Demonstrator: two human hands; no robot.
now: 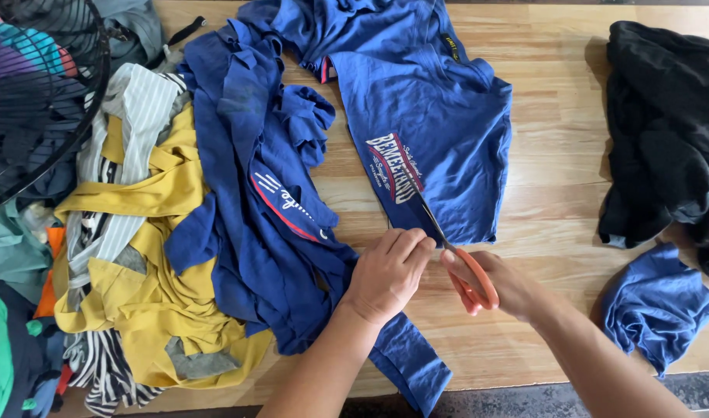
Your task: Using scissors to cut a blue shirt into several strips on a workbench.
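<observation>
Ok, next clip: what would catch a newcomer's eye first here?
Orange-handled scissors in the right hand cut into a blue printed T-shirt spread across the middle of the wooden table, while the left hand pins the fabric. At left lies a heap of yellow, striped and blue cloth scraps; black garments sit far right.

Right hand (500,283) working orange-handled scissors (464,267) into blue shirt (428,116); left hand (388,272) pinning cloth.

scissors (463,263): 1; hands (387,272): 2; blue shirt (424,101): 1; fan (37,85): 1; black cloth heap (664,124): 1
</observation>
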